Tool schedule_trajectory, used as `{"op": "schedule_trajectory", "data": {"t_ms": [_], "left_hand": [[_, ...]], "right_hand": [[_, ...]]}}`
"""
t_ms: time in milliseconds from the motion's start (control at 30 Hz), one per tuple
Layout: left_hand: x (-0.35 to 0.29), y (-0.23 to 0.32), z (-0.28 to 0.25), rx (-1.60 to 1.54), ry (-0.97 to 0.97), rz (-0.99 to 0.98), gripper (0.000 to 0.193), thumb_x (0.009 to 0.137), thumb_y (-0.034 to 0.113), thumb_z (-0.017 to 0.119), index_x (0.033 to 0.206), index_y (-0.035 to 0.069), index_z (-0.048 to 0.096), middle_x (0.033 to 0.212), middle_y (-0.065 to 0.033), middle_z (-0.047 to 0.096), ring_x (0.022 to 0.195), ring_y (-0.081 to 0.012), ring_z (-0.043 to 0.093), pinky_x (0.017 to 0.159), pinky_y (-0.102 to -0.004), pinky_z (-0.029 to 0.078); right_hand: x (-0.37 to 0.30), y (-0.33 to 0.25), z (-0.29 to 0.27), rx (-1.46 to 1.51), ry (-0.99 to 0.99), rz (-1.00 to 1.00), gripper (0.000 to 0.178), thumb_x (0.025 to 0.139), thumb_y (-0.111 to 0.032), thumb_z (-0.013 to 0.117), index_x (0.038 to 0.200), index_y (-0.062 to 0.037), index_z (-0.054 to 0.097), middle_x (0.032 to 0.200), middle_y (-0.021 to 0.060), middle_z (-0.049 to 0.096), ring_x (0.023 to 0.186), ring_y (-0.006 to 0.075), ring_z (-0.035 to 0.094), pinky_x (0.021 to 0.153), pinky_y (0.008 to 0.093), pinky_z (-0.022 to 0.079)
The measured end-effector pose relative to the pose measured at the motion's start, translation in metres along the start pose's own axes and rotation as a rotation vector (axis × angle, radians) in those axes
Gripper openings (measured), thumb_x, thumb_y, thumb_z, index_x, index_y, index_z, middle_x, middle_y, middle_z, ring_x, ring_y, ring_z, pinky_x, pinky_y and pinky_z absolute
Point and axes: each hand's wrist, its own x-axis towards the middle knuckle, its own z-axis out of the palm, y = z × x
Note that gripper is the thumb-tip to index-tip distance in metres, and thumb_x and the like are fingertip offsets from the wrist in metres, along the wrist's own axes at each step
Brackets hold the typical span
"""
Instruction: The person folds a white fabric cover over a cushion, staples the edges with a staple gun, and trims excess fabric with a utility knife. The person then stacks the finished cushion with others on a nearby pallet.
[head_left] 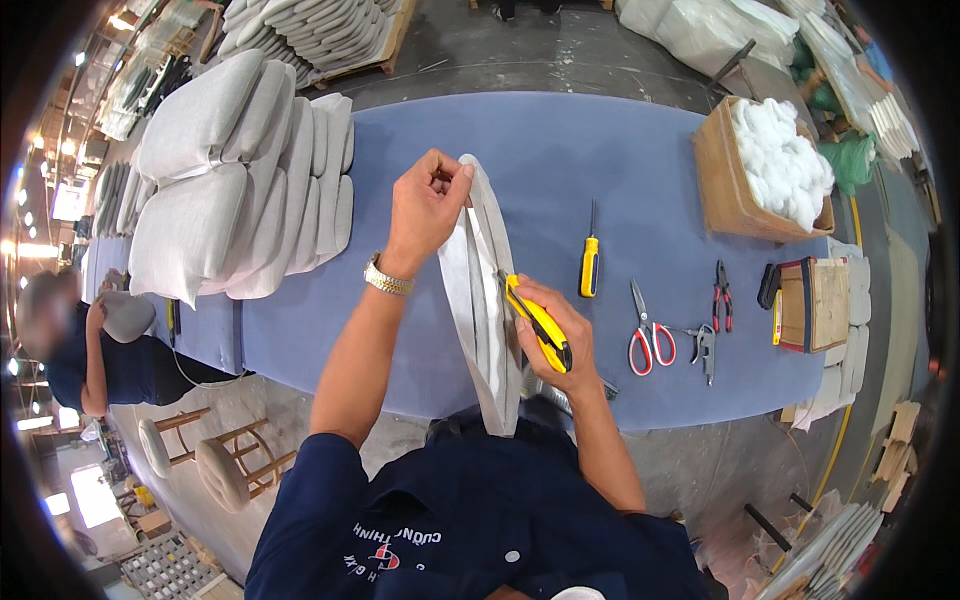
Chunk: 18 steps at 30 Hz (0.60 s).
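Note:
A grey upholstered seat cushion (497, 300) stands on its edge in front of me, its far end over the blue table and its near end against my body. White lining or trimmed fabric shows along its side. My left hand (428, 203) is closed in a pinch at the far end, on the fabric edge. In my right hand (557, 335) is a yellow and black utility knife (541, 322), gripped with its tip against the cushion's fabric side. How far the blade is out I cannot make out.
On the blue table (410, 125) lie a yellow screwdriver (590, 262), red-handled scissors (648, 335), pliers (722, 298) and a staple gun (706, 352). Grey cushions (245, 175) are stacked left; a cardboard box (722, 185) of white stuffing stands right. Another person (100, 345) works far left.

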Motion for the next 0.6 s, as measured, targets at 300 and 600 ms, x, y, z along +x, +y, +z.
{"op": "schedule_trajectory", "data": {"t_ms": [300, 600], "left_hand": [[0.001, 0.040, -0.010, -0.010, -0.038, -0.003, 0.022, 0.102, 0.019, 0.069, 0.092, 0.001, 0.062, 0.075, -0.0025, 0.068, 0.064, -0.0054, 0.064, 0.055, -0.0215, 0.052], [-0.038, 0.020, 0.000, 0.180, -0.020, 0.025, 0.028, 0.104, 0.027, 0.067, 0.104, -0.002, 0.068, 0.082, -0.0065, 0.072, 0.065, -0.0097, 0.067, 0.059, -0.0258, 0.055]], "right_hand": [[-0.066, -0.022, -0.008, -0.002, -0.004, 0.005, 0.038, 0.086, -0.001, 0.071, 0.124, -0.0008, 0.067, 0.129, 0.0219, 0.070, 0.117, 0.0347, 0.071, 0.099, 0.0367, 0.056], [-0.093, -0.032, -0.006, -0.010, 0.011, -0.006, 0.039, 0.086, -0.001, 0.072, 0.124, -0.0001, 0.067, 0.127, 0.0221, 0.071, 0.113, 0.0348, 0.072, 0.097, 0.0370, 0.056]]}}
